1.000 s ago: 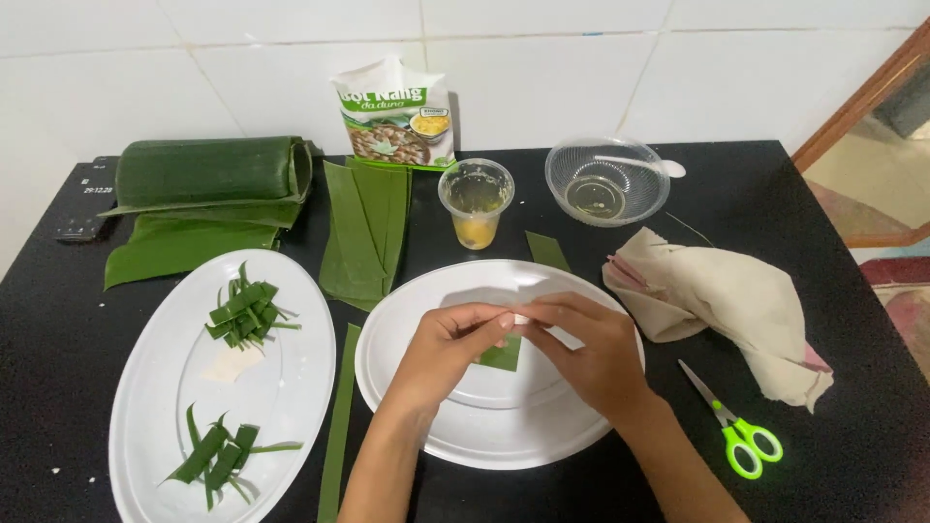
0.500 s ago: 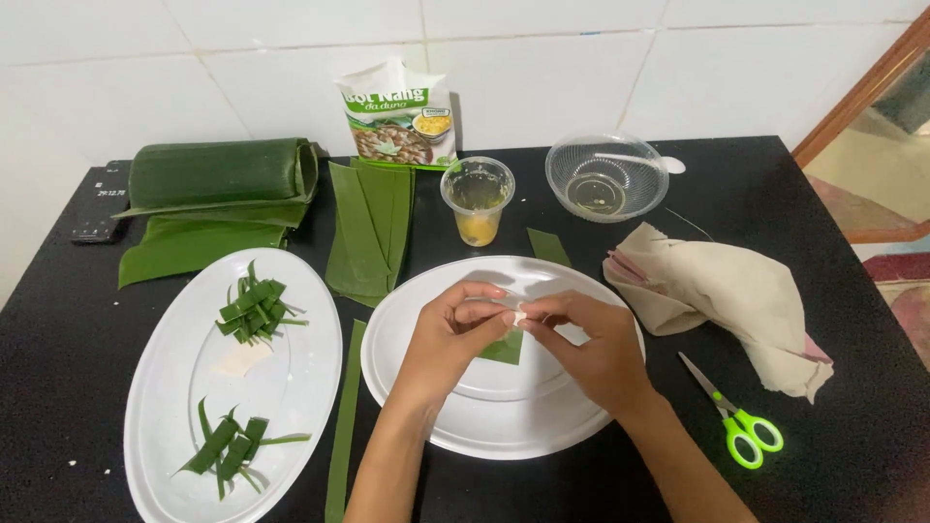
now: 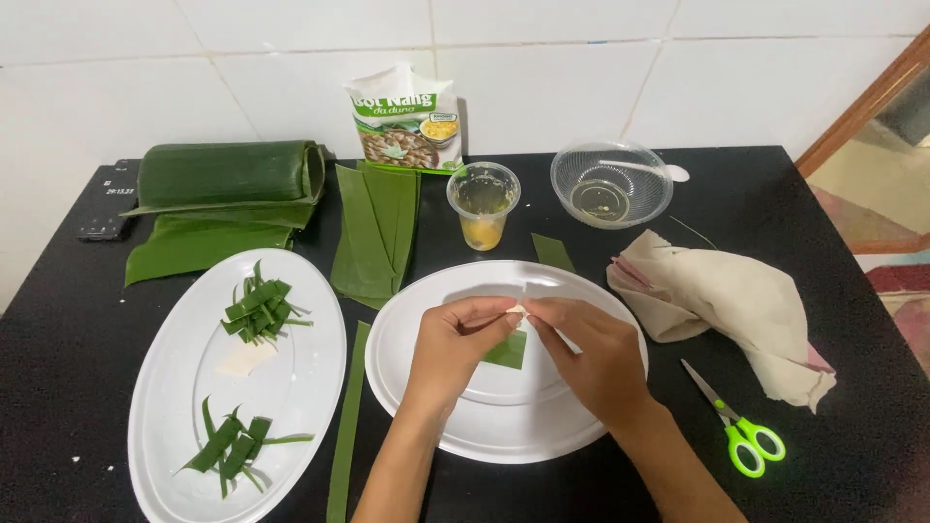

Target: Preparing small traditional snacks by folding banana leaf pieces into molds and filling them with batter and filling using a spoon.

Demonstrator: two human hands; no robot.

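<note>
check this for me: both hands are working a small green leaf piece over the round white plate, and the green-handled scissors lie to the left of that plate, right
Not quite. The head view shows the green-handled scissors lying to the right of the round white plate, below the beige cloth. The rest holds: the left hand and right hand work a small green leaf piece over that plate.
</note>
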